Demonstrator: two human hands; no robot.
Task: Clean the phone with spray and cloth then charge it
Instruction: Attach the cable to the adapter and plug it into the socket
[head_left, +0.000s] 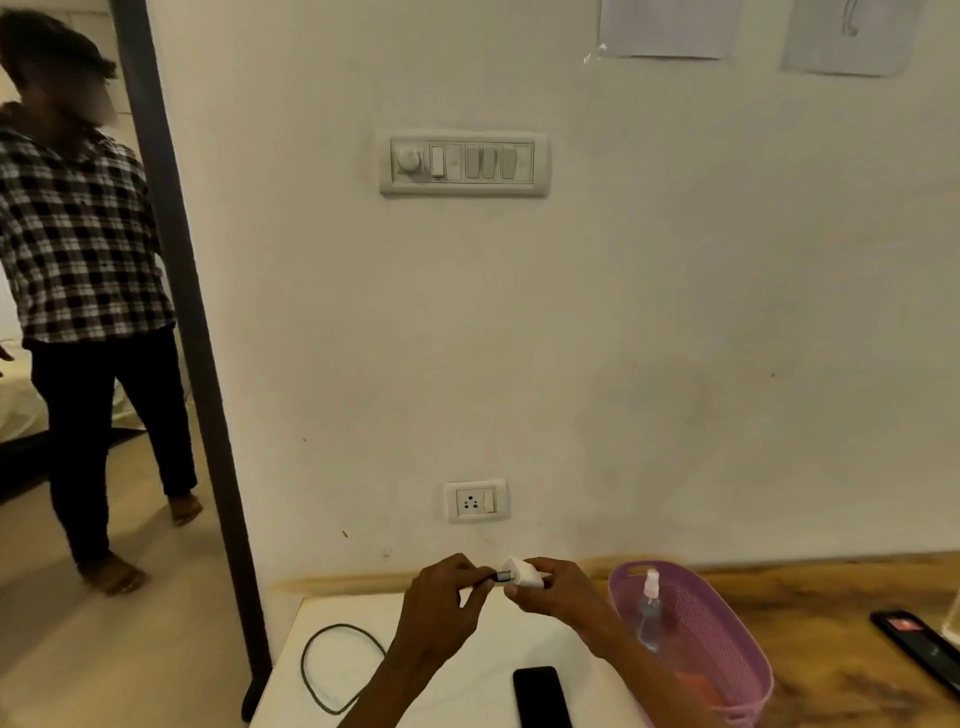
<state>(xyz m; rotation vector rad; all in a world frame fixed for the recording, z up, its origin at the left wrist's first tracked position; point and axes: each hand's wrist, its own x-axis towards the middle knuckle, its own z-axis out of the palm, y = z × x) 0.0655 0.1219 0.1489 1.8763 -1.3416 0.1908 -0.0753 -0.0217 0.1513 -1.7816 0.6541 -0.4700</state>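
My right hand grips a white charger adapter. My left hand pinches the plug end of a dark cable, held right at the adapter's port. The cable loops over the white table to the left. A black phone lies face up on the table, below my hands. The clear spray bottle stands in a purple basket, beside something orange at the basket's bottom. A white wall socket sits on the wall just above my hands.
A switch panel is higher on the wall. A second dark phone lies on the wooden surface at the right. A person in a checked shirt stands beyond a dark door frame at the left.
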